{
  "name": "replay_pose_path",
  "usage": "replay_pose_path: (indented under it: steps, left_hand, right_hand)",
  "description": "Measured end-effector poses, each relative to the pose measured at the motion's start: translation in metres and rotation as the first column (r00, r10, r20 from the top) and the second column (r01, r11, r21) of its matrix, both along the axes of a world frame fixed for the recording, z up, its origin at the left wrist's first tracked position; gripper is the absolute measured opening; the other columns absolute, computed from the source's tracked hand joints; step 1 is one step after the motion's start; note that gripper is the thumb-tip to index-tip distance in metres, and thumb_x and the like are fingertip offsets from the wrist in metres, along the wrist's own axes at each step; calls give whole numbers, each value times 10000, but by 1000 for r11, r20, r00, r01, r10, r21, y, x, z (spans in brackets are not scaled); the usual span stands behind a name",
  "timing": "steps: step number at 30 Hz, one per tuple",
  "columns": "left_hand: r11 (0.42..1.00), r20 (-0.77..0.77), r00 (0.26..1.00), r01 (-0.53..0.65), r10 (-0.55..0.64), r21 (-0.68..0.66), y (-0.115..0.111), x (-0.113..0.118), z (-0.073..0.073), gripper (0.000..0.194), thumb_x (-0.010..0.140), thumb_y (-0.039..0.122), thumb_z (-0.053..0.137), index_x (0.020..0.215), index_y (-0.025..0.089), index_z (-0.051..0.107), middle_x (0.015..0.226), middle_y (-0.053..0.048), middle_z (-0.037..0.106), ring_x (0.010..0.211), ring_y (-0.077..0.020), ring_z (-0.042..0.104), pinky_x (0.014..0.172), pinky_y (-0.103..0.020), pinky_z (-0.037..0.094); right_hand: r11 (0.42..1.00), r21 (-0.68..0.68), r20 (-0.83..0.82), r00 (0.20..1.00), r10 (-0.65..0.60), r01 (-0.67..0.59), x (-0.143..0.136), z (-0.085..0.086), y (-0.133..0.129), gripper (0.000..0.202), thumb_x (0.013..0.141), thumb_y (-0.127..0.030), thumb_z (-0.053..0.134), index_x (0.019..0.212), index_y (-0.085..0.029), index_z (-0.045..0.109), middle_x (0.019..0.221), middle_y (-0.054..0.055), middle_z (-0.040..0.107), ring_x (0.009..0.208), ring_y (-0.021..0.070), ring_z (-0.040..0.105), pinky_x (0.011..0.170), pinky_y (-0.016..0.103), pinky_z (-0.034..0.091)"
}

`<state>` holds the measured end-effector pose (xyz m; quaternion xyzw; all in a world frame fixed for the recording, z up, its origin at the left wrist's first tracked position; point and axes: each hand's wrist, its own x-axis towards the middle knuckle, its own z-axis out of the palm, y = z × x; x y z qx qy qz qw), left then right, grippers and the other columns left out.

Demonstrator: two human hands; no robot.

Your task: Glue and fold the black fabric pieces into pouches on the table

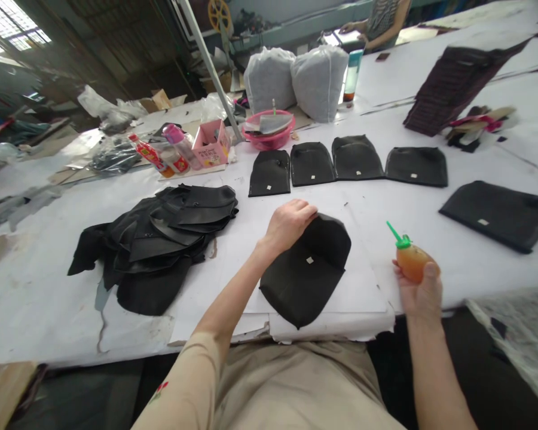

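Note:
My left hand (292, 224) pinches the upper left edge of a black fabric piece (302, 283), whose top part stands raised off the table. A small white square sticks to its middle. Over to the right, my right hand (419, 286) is wrapped round a squeeze bottle (415, 261) of orange liquid with a green nozzle, held tilted to the left. Left of my left hand lies a heap of black pieces (170, 227). Beyond both hands, several flat black pieces with small white squares lie in a row, among them a black piece (357, 158); another black piece (497, 215) lies at the right.
White paper covers the table (40, 298). Towards the back are a pink basin (269, 140), a pink box (211, 143), bottles and two stuffed white bags (320, 80). A dark ribbed stack (452, 86) lies at the back right. A person (383, 27) works at the far side.

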<state>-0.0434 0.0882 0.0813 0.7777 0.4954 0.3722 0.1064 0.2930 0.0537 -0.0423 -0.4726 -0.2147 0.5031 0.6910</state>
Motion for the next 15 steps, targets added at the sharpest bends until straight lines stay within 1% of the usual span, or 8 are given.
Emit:
replay_pose_path:
  steps: [3,5,6,8,10,11,13,15]
  left_hand:
    - [999,14,1000,-19,19,-39,55,28,-23,146,988,253,569,976,206,707,1000,-67,677,975,-209,662,915,-314,504]
    - [995,-13,996,-90,89,-46,71,40,-41,179,977,251,591,1129,192,665,1179,-104,644,1123,-229,633,986,-349,500]
    - [989,-21,990,-143,142,-26,71,43,-50,238,969,266,611,1191,185,636,1240,-123,619,1194,-244,602,1025,-374,487]
    - [968,-33,968,-249,250,35,55,42,-66,271,967,318,626,1199,178,615,1228,-136,617,1225,-262,574,1054,-412,472]
    - [966,-78,964,-252,256,58,22,33,-81,194,1003,363,566,1029,187,643,1029,-91,660,1045,-229,631,958,-378,510]
    - [986,-138,976,-166,169,32,4,26,-88,244,1022,378,529,905,193,637,889,-54,651,893,-193,642,849,-326,529]
    - [989,-289,947,125,-142,-74,-31,14,-100,342,1031,404,509,781,197,618,751,-9,618,715,-144,614,698,-262,513]
    - [973,-395,890,198,-229,-118,-53,7,-109,288,1038,363,499,876,190,663,824,-30,656,784,-161,635,723,-274,528]
  right_hand:
    - [999,1,-19,999,-41,41,1,-1,0,645,564,-581,895,1014,-170,682,914,35,694,722,167,684,501,218,549]
    - [998,-1,-24,998,-57,57,1,-3,-1,642,577,-597,888,1013,-172,685,903,36,697,706,169,689,484,217,547]
    - [998,-1,-26,998,-63,63,2,-3,-1,649,577,-602,890,1017,-171,687,905,38,701,706,170,693,487,218,550]
    - [998,-10,-27,997,-69,69,2,-4,-2,667,568,-613,896,1024,-170,692,909,39,709,709,171,700,505,222,558]
    - [998,-26,-26,998,-66,65,2,-4,-3,669,571,-619,895,1030,-175,696,921,39,717,719,173,705,525,228,563]
    - [998,-34,-24,998,-61,60,1,-4,-3,666,575,-620,893,1034,-178,698,927,39,720,724,174,707,532,233,564]
    - [998,-49,-21,999,-50,49,1,-3,-3,660,577,-625,888,1034,-185,703,929,38,725,727,177,707,536,238,561]
    - [998,-58,-13,999,-40,39,1,-3,-3,658,566,-629,889,1023,-191,708,920,36,725,725,179,705,537,244,555]
